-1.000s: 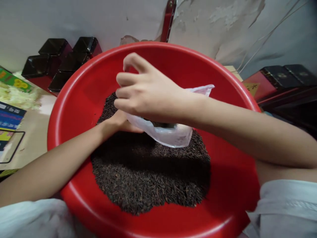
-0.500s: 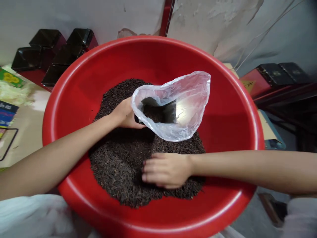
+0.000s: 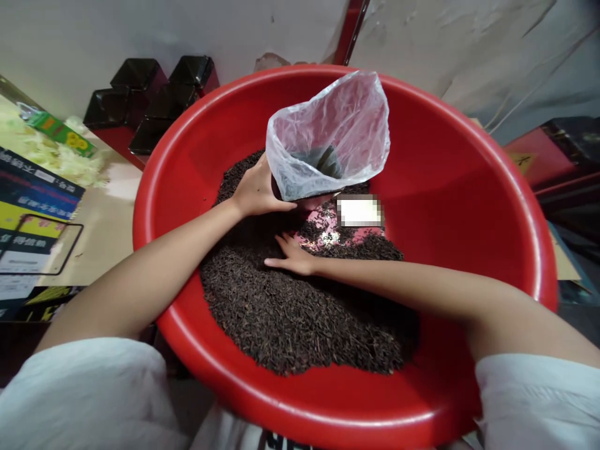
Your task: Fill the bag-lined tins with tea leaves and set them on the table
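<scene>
A wide red plastic basin holds a heap of dark, dry loose leaves that look like tea. My left hand is closed round the near left side of a dark-rimmed tin, which is lined with a clear plastic bag. The bag's mouth gapes upward above the tin, and most of the tin's body is hidden. Below the bag, a pink and gold printed surface shows with leaves scattered over it. My right hand rests low in the leaves just in front, fingers spread, holding nothing I can see.
Several black-topped red tins stand behind the basin on the left. A printed box and a green packet lie on the left. Another red tin is at the right, by the wall.
My right hand has moved forward and left through the leaves, its fingers now spread. The bag-lined tin has tilted, and the pink surface has come into view. The camera has shifted.
</scene>
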Demonstrator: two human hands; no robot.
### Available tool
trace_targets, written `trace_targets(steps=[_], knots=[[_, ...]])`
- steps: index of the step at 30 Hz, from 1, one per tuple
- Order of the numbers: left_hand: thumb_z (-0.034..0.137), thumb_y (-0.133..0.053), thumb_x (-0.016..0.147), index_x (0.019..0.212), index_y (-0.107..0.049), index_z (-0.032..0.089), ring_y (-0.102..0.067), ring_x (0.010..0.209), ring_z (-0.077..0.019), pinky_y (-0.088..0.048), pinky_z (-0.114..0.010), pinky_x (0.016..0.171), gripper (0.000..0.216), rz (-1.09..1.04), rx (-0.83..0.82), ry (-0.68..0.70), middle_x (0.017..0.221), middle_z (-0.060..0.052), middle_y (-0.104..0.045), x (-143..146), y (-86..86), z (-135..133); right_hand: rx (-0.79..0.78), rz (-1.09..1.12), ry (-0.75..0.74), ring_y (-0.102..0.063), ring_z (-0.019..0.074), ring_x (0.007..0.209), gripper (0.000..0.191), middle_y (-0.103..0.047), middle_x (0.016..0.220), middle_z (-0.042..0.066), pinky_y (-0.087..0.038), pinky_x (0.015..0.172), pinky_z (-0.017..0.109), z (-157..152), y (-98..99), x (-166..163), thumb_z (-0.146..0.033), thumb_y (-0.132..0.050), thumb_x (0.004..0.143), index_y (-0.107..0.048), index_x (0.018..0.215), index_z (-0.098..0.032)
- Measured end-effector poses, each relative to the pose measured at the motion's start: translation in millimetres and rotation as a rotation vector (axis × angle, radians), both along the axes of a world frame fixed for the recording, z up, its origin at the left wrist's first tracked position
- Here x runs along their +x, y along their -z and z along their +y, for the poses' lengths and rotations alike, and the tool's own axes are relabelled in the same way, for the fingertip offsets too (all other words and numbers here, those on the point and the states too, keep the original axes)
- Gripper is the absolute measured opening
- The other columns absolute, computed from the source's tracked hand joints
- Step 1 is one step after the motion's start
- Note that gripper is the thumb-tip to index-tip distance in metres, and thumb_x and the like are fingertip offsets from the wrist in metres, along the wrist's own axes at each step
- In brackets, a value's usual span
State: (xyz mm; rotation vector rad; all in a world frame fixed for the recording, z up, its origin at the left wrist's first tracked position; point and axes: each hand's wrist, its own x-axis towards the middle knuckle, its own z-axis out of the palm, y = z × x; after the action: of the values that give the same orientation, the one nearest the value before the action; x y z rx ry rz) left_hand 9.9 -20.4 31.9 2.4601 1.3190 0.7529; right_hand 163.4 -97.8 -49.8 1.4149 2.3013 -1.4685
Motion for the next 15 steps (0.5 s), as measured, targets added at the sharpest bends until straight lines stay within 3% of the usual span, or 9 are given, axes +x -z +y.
trace_targets(steps=[5, 9, 12, 15], knots=[[0.046, -0.074, 0.059, 0.131, -0.038, 0.019, -0.037, 0.130, -0.0352, -0.031, -0.051, 0.107, 0.085, -0.023, 0.013, 0.038, 0.133, -0.013, -0.048, 0.2, 4.4, 4.9, -0.106, 0.105, -0.051, -0.016, 0.0333, 0.140, 0.121, -0.015, 0.151, 0.024, -0.015, 0.116, 0.045, -3.5, -13.7, 5.1, -0.069, -0.067, 0.056, -0.016, 0.145, -0.003], [0.046, -0.076, 0.056, 0.128, -0.041, 0.018, -0.039, 0.129, -0.0360, -0.035, -0.049, 0.106, 0.085, -0.074, 0.034, 0.089, 0.133, -0.013, -0.048, -0.9, 10.6, 11.2, -0.345, 0.211, -0.027, -0.035, 0.0320, 0.132, 0.122, -0.031, 0.145, 0.022, -0.024, 0.113, 0.042, -10.5, -25.4, 14.1, -0.058, -0.078, 0.046, -0.024, 0.141, -0.004], [0.047, -0.075, 0.057, 0.127, -0.041, 0.017, -0.040, 0.128, -0.0363, -0.035, -0.049, 0.107, 0.083, -0.084, 0.066, 0.090, 0.133, -0.014, -0.048, -3.2, 15.4, 12.8, -0.525, 0.334, -0.073, -0.048, 0.0277, 0.120, 0.110, -0.047, 0.134, 0.017, -0.036, 0.106, 0.039, -20.8, -35.5, 19.3, -0.047, -0.083, 0.043, -0.035, 0.134, -0.009], [0.046, -0.075, 0.058, 0.128, -0.039, 0.015, -0.041, 0.127, -0.0359, -0.035, -0.049, 0.107, 0.084, -0.091, 0.090, 0.061, 0.132, -0.016, -0.048, -5.6, 19.4, 11.7, -0.534, 0.422, -0.172, -0.053, 0.0232, 0.114, 0.097, -0.053, 0.128, 0.011, -0.038, 0.105, 0.034, -34.0, -48.9, 23.7, -0.037, -0.085, 0.044, -0.042, 0.128, -0.013]])
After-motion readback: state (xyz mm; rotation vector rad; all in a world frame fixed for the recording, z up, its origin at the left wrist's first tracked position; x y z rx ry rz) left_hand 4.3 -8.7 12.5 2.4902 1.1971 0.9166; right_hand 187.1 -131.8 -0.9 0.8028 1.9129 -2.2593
